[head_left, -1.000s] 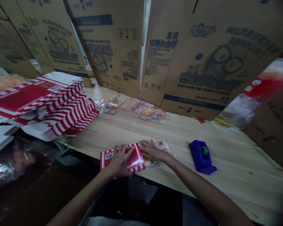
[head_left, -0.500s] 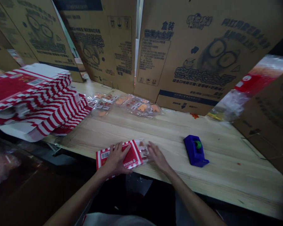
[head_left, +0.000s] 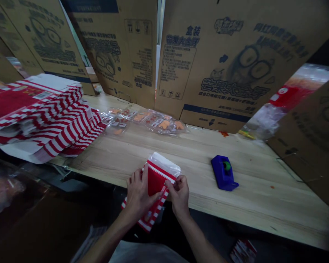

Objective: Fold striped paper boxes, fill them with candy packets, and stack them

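A red carton [head_left: 155, 179] with red-and-white striped edges is held tilted over the table's front edge. My left hand [head_left: 139, 191] wraps its left side, thumb across the front face. On the right side, my right hand [head_left: 180, 193] pinches the carton's edge between thumb and fingers. At the carton's top end a white flap and clear plastic [head_left: 164, 162] stick out; how far the plastic reaches inside is hidden. To the right stands a blue tape dispenser [head_left: 224, 173] with a green core, apart from both hands.
Flat striped cartons [head_left: 68, 128] are stacked at the left. Clear packets with orange pieces [head_left: 164, 124] lie along the back. Large brown cardboard boxes [head_left: 203, 65] wall off the far side. Another striped carton [head_left: 243, 251] lies below the table at lower right.
The carton has turned from lying nearly level to a steep tilt, its plastic-filled end now pointing away. My right hand has moved from the plastic to the carton's right edge.
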The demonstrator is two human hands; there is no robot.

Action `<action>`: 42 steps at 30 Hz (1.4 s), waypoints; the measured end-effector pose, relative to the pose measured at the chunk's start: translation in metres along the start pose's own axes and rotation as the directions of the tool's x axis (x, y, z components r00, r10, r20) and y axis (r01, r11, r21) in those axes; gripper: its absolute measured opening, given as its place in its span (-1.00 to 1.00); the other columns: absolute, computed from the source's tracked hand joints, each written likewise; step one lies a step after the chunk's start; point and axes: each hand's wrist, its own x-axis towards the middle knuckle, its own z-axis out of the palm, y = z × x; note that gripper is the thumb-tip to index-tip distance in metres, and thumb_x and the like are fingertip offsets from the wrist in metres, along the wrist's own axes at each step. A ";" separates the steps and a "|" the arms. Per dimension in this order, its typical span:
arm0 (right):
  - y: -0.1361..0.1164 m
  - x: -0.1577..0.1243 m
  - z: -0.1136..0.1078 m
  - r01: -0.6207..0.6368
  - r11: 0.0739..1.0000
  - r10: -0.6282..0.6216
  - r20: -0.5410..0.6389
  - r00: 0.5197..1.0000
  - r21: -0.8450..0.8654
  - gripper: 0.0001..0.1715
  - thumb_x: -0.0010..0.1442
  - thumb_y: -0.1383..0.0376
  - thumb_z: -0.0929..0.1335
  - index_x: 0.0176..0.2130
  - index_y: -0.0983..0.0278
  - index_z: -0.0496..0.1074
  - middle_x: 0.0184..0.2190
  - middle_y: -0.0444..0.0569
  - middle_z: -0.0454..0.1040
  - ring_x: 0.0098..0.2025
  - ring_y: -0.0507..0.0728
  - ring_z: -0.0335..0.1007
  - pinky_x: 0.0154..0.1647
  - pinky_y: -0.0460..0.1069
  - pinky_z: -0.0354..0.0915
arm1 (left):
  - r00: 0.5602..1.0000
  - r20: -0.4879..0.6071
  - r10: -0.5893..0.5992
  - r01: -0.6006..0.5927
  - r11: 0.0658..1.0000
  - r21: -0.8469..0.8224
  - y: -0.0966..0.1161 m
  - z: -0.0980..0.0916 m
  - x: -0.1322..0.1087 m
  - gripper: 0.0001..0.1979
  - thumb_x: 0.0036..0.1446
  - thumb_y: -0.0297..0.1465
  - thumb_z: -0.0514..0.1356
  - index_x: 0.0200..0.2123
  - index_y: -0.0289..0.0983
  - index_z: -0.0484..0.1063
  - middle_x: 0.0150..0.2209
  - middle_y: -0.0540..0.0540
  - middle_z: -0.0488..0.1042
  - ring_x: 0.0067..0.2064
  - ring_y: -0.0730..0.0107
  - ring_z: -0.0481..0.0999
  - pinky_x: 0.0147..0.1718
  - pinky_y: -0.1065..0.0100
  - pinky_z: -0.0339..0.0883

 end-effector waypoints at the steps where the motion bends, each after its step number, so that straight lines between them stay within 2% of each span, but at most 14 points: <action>1: -0.003 -0.002 -0.005 -0.017 1.000 0.017 -0.017 1.000 0.010 -0.51 0.03 0.15 0.50 -0.30 0.15 0.12 -0.42 -0.22 0.42 -0.44 0.06 0.39 -0.41 -0.06 0.34 | 1.000 0.008 0.003 -0.002 0.992 -0.125 -0.001 0.003 -0.006 -0.14 0.01 -0.15 0.26 0.31 -0.30 0.02 0.11 -0.34 0.32 0.12 -0.13 0.30 0.07 -0.07 0.18; 4: -0.015 -0.009 -0.026 -0.100 0.992 0.096 0.056 0.994 0.081 -0.52 0.06 0.17 0.49 -0.19 0.13 0.15 -0.31 -0.17 0.51 -0.39 0.10 0.46 -0.37 -0.02 0.39 | 0.994 0.101 0.030 0.025 0.863 -0.504 -0.008 0.011 -0.020 -0.29 0.16 -0.26 0.15 0.33 -0.26 0.00 0.20 -0.28 0.30 0.20 0.02 0.30 0.14 0.04 0.20; 8: -0.022 -0.029 -0.050 -0.104 0.994 0.102 0.063 0.993 0.034 -0.48 0.10 0.19 0.46 -0.01 0.11 0.22 -0.10 -0.06 0.52 -0.17 0.18 0.50 -0.14 0.06 0.41 | 0.963 0.253 0.091 0.149 0.603 -0.784 -0.008 0.016 -0.036 -0.30 0.16 -0.27 0.19 0.32 -0.20 0.04 0.30 -0.23 0.17 0.29 0.03 0.19 0.23 0.08 0.12; 11: -0.017 -0.046 -0.062 -0.053 0.995 0.055 0.022 0.998 -0.083 -0.48 0.15 0.18 0.42 0.08 0.16 0.29 0.05 0.01 0.45 0.04 0.20 0.40 0.03 0.06 0.33 | 0.924 0.361 0.130 0.299 0.346 -0.889 -0.003 0.017 -0.045 -0.24 0.09 -0.29 0.28 0.31 -0.17 0.05 0.29 -0.25 0.19 0.27 -0.03 0.23 0.19 0.07 0.18; 13: -0.013 -0.053 -0.068 -0.023 0.986 0.026 0.017 1.000 -0.165 -0.53 0.19 0.17 0.37 0.08 0.18 0.32 0.06 0.00 0.43 0.06 0.19 0.37 0.05 0.03 0.29 | 0.890 0.417 0.186 0.381 0.200 -0.903 -0.003 0.015 -0.047 -0.24 0.03 -0.35 0.34 0.27 -0.15 0.10 0.24 -0.24 0.26 0.22 -0.02 0.30 0.15 0.08 0.24; 16: -0.008 -0.056 -0.075 0.062 0.947 -0.050 0.045 0.998 -0.316 -0.66 0.20 0.19 0.36 -0.03 0.21 0.37 -0.09 -0.04 0.47 -0.06 0.16 0.39 -0.06 -0.02 0.29 | 0.839 0.475 0.264 0.465 0.105 -0.879 -0.004 0.012 -0.047 -0.31 -0.06 -0.43 0.40 0.14 -0.13 0.23 0.12 -0.18 0.38 0.09 0.05 0.42 0.03 0.15 0.33; 19: -0.004 -0.055 -0.077 0.135 0.906 -0.094 0.120 0.988 -0.401 -0.82 0.22 0.21 0.34 -0.18 0.22 0.37 -0.30 -0.13 0.42 -0.28 0.09 0.35 -0.25 -0.08 0.25 | 0.818 0.520 0.246 0.505 0.125 -0.854 -0.004 0.011 -0.044 -0.52 -0.05 -0.46 0.39 -0.06 -0.18 0.33 -0.08 -0.11 0.48 -0.07 0.20 0.49 -0.10 0.25 0.38; 23: -0.006 -0.053 -0.071 0.187 0.895 -0.127 0.171 0.977 -0.404 -0.87 0.26 0.23 0.30 -0.32 0.22 0.34 -0.42 -0.18 0.33 -0.38 0.05 0.27 -0.32 -0.09 0.19 | 0.913 0.405 0.044 0.394 0.165 -0.904 0.000 0.017 -0.042 -0.83 0.05 -0.41 0.33 -0.33 -0.27 0.38 -0.30 -0.02 0.47 -0.23 0.39 0.47 -0.21 0.40 0.34; 27: -0.006 -0.052 -0.066 0.218 0.898 -0.189 0.111 0.976 -0.382 -0.87 0.23 0.24 0.34 -0.36 0.23 0.35 -0.30 -0.11 0.39 -0.20 0.11 0.34 -0.15 -0.05 0.22 | 0.956 0.292 -0.041 0.292 0.279 -0.915 0.000 0.024 -0.040 -0.76 0.05 -0.39 0.33 -0.18 -0.26 0.48 -0.24 -0.07 0.50 -0.17 0.32 0.50 -0.15 0.34 0.35; 29: -0.002 -0.052 -0.066 0.189 0.910 -0.181 0.056 0.982 -0.369 -0.89 0.21 0.24 0.36 -0.23 0.21 0.39 -0.24 -0.09 0.43 -0.18 0.12 0.36 -0.15 -0.05 0.24 | 0.969 0.246 -0.040 0.244 0.345 -0.906 -0.003 0.025 -0.038 -0.70 0.04 -0.38 0.33 -0.11 -0.24 0.51 -0.15 -0.11 0.50 -0.09 0.27 0.49 -0.08 0.30 0.33; 33: 0.005 -0.050 -0.067 0.194 0.907 -0.185 0.060 0.981 -0.375 -0.71 0.23 0.25 0.35 -0.03 0.20 0.41 -0.05 -0.01 0.43 0.02 0.16 0.32 0.03 0.01 0.21 | 0.976 0.217 0.037 0.182 0.418 -0.890 -0.008 0.021 -0.031 -0.79 0.01 -0.39 0.34 -0.22 -0.24 0.56 -0.17 -0.12 0.50 -0.11 0.25 0.49 -0.11 0.30 0.34; 37: -0.002 -0.045 -0.064 0.242 0.895 -0.189 0.173 0.967 -0.375 -0.87 0.25 0.25 0.32 -0.32 0.22 0.45 -0.20 -0.04 0.41 -0.05 0.16 0.33 -0.02 0.01 0.21 | 0.949 0.263 0.171 0.154 0.476 -0.866 -0.009 0.012 -0.025 -0.90 0.05 -0.37 0.32 -0.41 -0.29 0.51 -0.26 -0.11 0.46 -0.19 0.27 0.48 -0.18 0.31 0.32; 40: -0.008 -0.044 -0.059 0.242 0.893 -0.181 0.189 0.965 -0.380 -0.75 0.26 0.26 0.32 -0.47 0.24 0.36 -0.29 -0.07 0.39 -0.14 0.14 0.33 -0.10 -0.01 0.22 | 0.953 0.268 0.144 0.159 0.516 -0.842 -0.008 0.011 -0.024 -0.81 0.11 -0.34 0.27 -0.50 -0.29 0.44 -0.29 -0.10 0.45 -0.20 0.30 0.46 -0.18 0.33 0.30; 42: -0.009 -0.044 -0.056 0.213 0.907 -0.167 0.156 0.974 -0.363 -0.77 0.25 0.26 0.32 -0.45 0.23 0.36 -0.30 -0.07 0.41 -0.17 0.12 0.34 -0.13 -0.01 0.24 | 0.958 0.272 0.089 0.191 0.509 -0.839 -0.008 0.012 -0.024 -0.75 0.11 -0.33 0.26 -0.56 -0.30 0.40 -0.28 -0.09 0.44 -0.20 0.31 0.44 -0.20 0.35 0.29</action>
